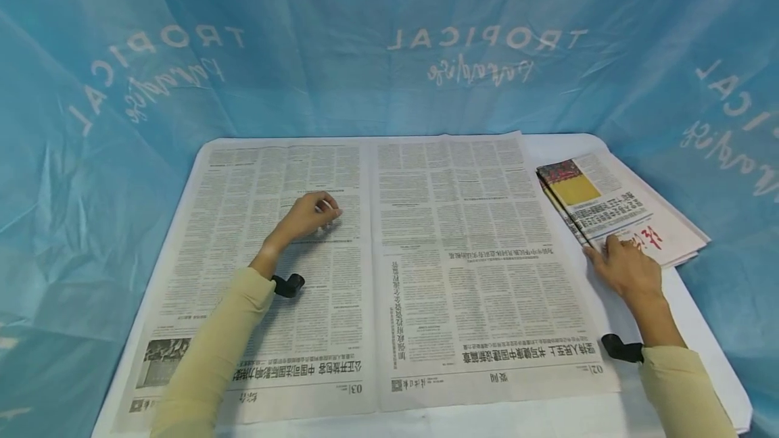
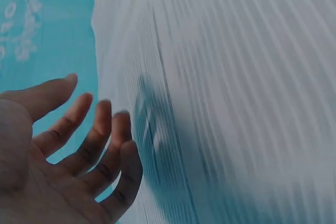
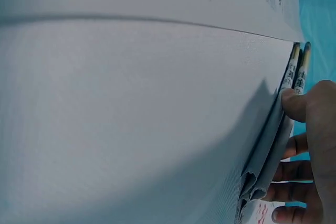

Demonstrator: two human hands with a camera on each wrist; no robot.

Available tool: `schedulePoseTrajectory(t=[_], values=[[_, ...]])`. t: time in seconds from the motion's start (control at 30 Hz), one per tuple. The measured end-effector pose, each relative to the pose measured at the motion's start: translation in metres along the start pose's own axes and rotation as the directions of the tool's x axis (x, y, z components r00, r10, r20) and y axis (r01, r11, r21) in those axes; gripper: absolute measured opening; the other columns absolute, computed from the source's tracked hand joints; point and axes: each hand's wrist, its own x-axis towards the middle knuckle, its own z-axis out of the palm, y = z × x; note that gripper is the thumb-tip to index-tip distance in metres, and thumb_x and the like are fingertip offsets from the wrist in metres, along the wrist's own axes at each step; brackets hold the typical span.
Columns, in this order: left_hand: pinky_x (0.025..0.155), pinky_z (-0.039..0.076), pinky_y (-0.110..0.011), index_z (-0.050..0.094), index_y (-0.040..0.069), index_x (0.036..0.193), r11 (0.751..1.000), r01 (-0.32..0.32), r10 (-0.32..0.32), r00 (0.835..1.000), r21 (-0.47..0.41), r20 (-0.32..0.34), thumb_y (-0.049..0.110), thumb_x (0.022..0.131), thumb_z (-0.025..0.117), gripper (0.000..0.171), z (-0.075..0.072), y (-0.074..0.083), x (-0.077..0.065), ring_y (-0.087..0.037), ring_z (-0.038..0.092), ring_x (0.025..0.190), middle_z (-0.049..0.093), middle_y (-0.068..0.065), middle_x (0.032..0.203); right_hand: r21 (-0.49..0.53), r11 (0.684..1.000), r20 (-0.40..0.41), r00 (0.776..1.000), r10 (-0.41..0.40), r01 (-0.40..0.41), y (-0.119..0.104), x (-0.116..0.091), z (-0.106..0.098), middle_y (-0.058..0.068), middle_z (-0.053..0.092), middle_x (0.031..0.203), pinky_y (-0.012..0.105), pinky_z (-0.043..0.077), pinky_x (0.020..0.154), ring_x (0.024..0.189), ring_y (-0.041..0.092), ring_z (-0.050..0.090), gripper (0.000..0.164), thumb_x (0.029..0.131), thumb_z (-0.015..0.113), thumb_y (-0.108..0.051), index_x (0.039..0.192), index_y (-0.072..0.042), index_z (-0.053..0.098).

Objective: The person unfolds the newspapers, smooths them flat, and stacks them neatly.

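Observation:
My right hand (image 1: 629,268) is at the near left corner of a small stack of folded newspapers (image 1: 608,188) on the right of the table. In the right wrist view, the thumb (image 3: 294,104) presses on the folded edges (image 3: 265,153) and the other fingers lie over the printed face, pinching the paper. My left hand (image 1: 310,213) hovers over the left page of a spread-out newspaper (image 1: 462,222), its fingers loosely curved and holding nothing. The left wrist view shows that hand (image 2: 79,156) with its fingers apart, beside the blurred paper.
The spread newspaper covers most of the white table (image 1: 709,336), with a central fold between its two pages. A blue printed curtain (image 1: 377,39) hangs behind the table and along both sides. A small black camera is strapped to each wrist.

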Motion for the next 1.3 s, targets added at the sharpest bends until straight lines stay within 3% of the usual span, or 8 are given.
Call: schedulePoseTrajectory(t=[0.1,0.3,0.6,0.77,0.97,1.3], values=[[0.063,0.049,-0.036,0.061,-0.004,0.111,0.996,-0.050,0.053,0.998,-0.068,0.043,0.017,0.099,0.059,0.025,0.014,0.011,0.009,-0.036,0.063,0.078,0.065,-0.025,0.094,0.003,0.999,0.022,0.999,-0.033,0.033,-0.002,0.000,0.001,0.030,0.055,0.084,0.043,0.038,0.049,0.060,0.032,0.050,0.052,0.102,0.043,-0.046,0.101,0.006,0.047],[0.066,0.052,-0.045,0.062,-0.004,0.112,0.982,-0.084,0.106,0.987,-0.168,0.124,0.018,0.099,0.057,0.026,0.043,0.030,0.026,-0.037,0.062,0.080,0.064,-0.025,0.095,-0.010,0.997,0.031,0.997,-0.075,0.075,-0.004,0.000,0.002,0.024,0.053,0.075,0.042,0.036,0.049,0.059,0.029,0.047,0.039,0.102,0.047,-0.034,0.098,0.004,0.046],[0.065,0.053,-0.038,0.063,-0.002,0.113,0.966,-0.072,0.113,0.981,-0.247,0.158,0.018,0.100,0.056,0.025,0.073,0.042,0.041,-0.033,0.062,0.080,0.065,-0.023,0.096,-0.020,0.990,0.037,0.990,-0.138,0.139,-0.012,-0.003,0.001,0.015,0.050,0.064,0.038,0.034,0.047,0.054,0.025,0.045,0.028,0.101,0.048,-0.021,0.096,0.006,0.049],[0.067,0.053,-0.037,0.062,-0.004,0.114,0.958,-0.085,0.140,0.972,-0.274,0.189,0.015,0.101,0.055,0.025,0.086,0.050,0.045,-0.034,0.063,0.079,0.064,-0.024,0.096,-0.025,0.985,0.006,0.985,-0.170,0.170,-0.024,-0.011,0.000,0.008,0.046,0.060,0.035,0.033,0.047,0.052,0.023,0.045,0.021,0.096,0.049,-0.017,0.088,0.002,0.052],[0.066,0.051,-0.030,0.061,-0.004,0.117,0.956,-0.076,0.153,0.953,-0.282,0.263,0.017,0.101,0.054,0.028,0.101,0.059,0.050,-0.026,0.064,0.076,0.067,-0.021,0.098,-0.018,0.978,-0.042,0.977,-0.211,0.210,-0.043,-0.022,0.004,0.003,0.043,0.056,0.032,0.030,0.046,0.050,0.020,0.043,0.021,0.093,0.053,-0.018,0.076,-0.005,0.050],[0.068,0.052,-0.028,0.063,-0.004,0.116,0.957,-0.110,0.180,0.951,-0.269,0.251,0.015,0.100,0.056,0.025,0.114,0.066,0.055,-0.025,0.063,0.079,0.068,-0.018,0.098,0.010,0.966,-0.089,0.962,-0.257,0.258,-0.070,-0.027,0.011,0.000,0.040,0.052,0.030,0.026,0.044,0.044,0.016,0.039,0.026,0.092,0.056,-0.018,0.069,-0.010,0.046]])
